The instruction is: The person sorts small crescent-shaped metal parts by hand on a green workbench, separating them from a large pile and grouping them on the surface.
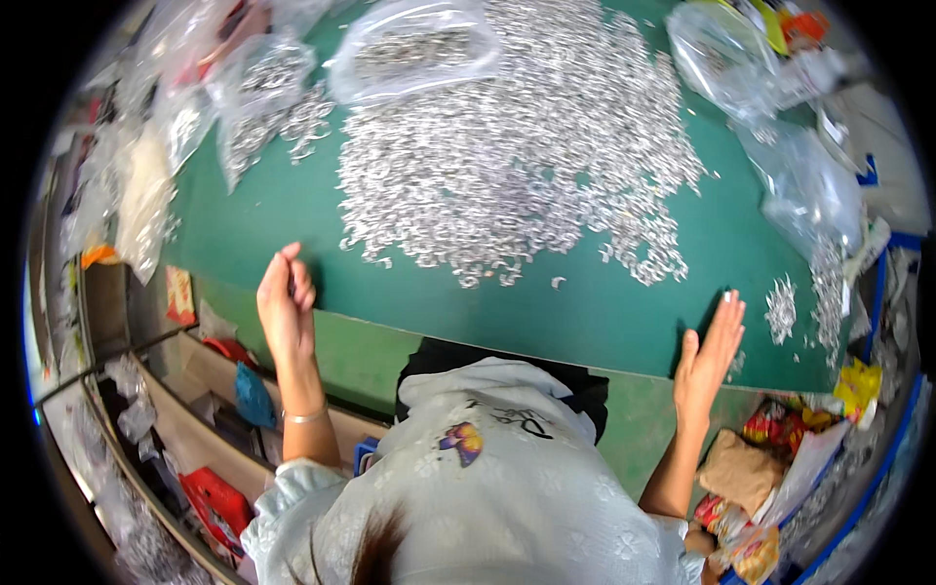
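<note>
The left hand (286, 307) stands on edge at the near rim of the green table (604, 312), at about nine o'clock from the person's white-shirted chest, its fingers curled loosely together with the fingertips bunched at the top; whether anything small is pinched between them cannot be told. A thin bracelet (304, 416) circles that wrist. The right hand (710, 353) sits at about three o'clock, open and flat, fingers straight and pressed side by side, its edge at the table's near rim and holding nothing.

Between and beyond the two hands, toward twelve o'clock, a broad heap of small silvery metal pieces (517, 156) spreads over the green surface, well apart from both hands; a few stray pieces lie near its lower fringe. A smaller cluster of the same pieces (780, 310) lies just beside the right hand, at its two o'clock.

Clear plastic bags (414, 49) holding more pieces ring the far side of the heap, with others (799, 180) at one to two o'clock. At eight o'clock, below the table, open wooden shelves (195, 429) hold red and blue items.
</note>
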Action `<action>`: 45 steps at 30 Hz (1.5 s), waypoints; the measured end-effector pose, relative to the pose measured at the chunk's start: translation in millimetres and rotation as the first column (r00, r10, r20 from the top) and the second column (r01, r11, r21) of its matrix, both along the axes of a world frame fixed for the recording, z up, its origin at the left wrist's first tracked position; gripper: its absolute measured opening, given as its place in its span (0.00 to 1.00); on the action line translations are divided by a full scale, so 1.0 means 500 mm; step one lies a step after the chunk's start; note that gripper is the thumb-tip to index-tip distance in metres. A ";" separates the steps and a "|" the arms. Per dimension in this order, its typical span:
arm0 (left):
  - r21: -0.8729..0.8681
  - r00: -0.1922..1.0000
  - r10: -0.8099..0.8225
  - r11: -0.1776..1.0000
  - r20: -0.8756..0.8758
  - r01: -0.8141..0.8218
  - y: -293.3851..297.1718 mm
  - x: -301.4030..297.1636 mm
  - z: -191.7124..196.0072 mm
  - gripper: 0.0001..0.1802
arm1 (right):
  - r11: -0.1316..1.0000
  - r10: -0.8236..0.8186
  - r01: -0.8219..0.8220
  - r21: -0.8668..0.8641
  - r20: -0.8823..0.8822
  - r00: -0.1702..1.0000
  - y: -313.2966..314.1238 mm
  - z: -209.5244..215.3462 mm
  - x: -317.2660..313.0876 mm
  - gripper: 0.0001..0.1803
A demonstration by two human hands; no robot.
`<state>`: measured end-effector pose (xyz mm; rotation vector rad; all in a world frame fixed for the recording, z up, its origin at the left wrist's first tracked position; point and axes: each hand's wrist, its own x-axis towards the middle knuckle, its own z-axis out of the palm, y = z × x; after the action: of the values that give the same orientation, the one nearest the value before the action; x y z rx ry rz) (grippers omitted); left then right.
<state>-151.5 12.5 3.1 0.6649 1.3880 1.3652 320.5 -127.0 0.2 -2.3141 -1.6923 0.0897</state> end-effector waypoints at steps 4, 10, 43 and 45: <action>0.099 0.919 0.009 0.995 -0.395 0.033 0.070 -0.024 -0.037 0.15 | 0.992 0.116 -0.112 0.056 -0.076 0.990 0.060 0.007 -0.048 0.36; 0.274 0.514 0.174 0.954 -0.840 0.125 0.103 -0.032 -0.093 0.11 | 0.957 0.285 -0.290 -0.021 -0.123 0.951 0.120 0.001 -0.106 0.39; -0.132 -0.066 -0.280 0.224 -0.958 0.966 -0.063 0.399 0.005 0.24 | 0.945 0.287 -0.316 -0.086 -0.249 0.925 0.045 0.031 -0.125 0.36; -0.125 -0.071 -0.275 0.182 -0.959 0.975 -0.072 0.401 0.009 0.25 | 0.961 0.270 -0.276 0.004 -0.223 0.937 0.046 0.031 -0.122 0.37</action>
<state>49.2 -23.3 7.4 2.5882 0.6863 0.3333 259.3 -104.0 15.6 -1.9838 -1.8904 0.4127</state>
